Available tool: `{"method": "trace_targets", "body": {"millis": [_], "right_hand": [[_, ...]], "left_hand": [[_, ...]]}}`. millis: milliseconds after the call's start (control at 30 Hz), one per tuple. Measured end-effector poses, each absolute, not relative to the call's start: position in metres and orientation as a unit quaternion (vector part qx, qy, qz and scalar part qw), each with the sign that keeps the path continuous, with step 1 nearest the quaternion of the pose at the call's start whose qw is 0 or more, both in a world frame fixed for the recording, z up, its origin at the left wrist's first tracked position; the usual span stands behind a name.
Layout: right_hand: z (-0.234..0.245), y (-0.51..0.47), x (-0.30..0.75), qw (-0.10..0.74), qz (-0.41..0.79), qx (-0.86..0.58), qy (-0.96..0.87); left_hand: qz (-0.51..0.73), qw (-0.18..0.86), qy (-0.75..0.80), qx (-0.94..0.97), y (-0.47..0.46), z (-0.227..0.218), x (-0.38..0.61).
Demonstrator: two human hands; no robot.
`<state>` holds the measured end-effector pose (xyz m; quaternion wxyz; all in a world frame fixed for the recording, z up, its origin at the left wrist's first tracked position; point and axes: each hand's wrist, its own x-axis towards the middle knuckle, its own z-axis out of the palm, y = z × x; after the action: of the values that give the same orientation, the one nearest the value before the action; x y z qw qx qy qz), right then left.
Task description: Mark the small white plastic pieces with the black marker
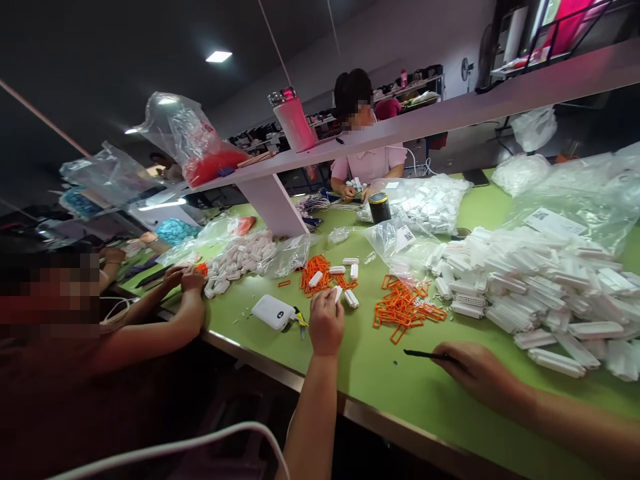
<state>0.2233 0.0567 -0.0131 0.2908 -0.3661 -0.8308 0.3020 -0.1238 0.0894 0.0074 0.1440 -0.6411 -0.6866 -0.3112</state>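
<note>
My left hand [326,321] is closed round a small white plastic piece [338,292], held just above the green table [370,363]. It hovers beside a heap of orange clips [316,272] and several loose white pieces [351,298]. My right hand [475,370] rests on the table and pinches a thin black tool [425,355] that points left. A second heap of orange clips [403,308] lies just beyond that tool. A big pile of white plastic parts [530,287] spreads to the right of it.
A white power bank [273,311] and small cutters [300,321] lie left of my left hand. A co-worker's hands [186,279] work by a bag of white parts [240,261] at the left. Another person sits opposite behind a black tape roll [379,207]. A white shelf [450,113] carries bags and a pink cup [295,121].
</note>
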Motion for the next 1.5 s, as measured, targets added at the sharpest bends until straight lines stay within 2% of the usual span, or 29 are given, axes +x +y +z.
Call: {"method": "trace_targets", "body": {"millis": [267,433,533,700,867,900,1000,1033,1233,1500], "right_hand": [[-0.013,0.049,0.228,0.296,0.273,-0.4,-0.823],[-0.006,0.049,0.228,0.265,0.295,-0.411,-0.821],[-0.003,0.047,0.228,0.275,0.289,-0.424,-0.813],[0.011,0.047,0.219,0.309,0.253,-0.467,-0.789],[0.054,0.094,0.154,0.332,0.203,-0.461,-0.797],[0.064,0.11,0.132,0.309,0.197,-0.462,-0.807],[0.083,0.156,0.066,0.158,0.188,-0.542,-0.804],[0.085,0.169,0.047,0.137,0.193,-0.553,-0.799],[0.072,0.215,-0.01,0.075,0.215,-0.606,-0.762],[0.077,0.217,0.008,0.029,0.228,-0.579,-0.782]], "left_hand": [[-0.292,0.071,-0.659,-0.689,0.089,-0.009,-0.11],[-0.256,0.055,-0.655,-0.709,0.079,-0.005,-0.097],[-0.25,0.051,-0.643,-0.722,0.074,0.0,-0.093],[-0.304,0.057,-0.641,-0.702,0.075,0.005,-0.094],[-0.38,0.104,-0.648,-0.652,0.082,0.005,-0.102],[-0.387,0.109,-0.649,-0.646,0.084,0.003,-0.104],[-0.392,0.113,-0.657,-0.633,0.088,0.0,-0.109],[-0.391,0.113,-0.661,-0.63,0.089,-0.001,-0.11],[-0.395,0.127,-0.673,-0.612,0.095,-0.003,-0.115],[-0.451,0.132,-0.667,-0.579,0.099,0.002,-0.117]]}}
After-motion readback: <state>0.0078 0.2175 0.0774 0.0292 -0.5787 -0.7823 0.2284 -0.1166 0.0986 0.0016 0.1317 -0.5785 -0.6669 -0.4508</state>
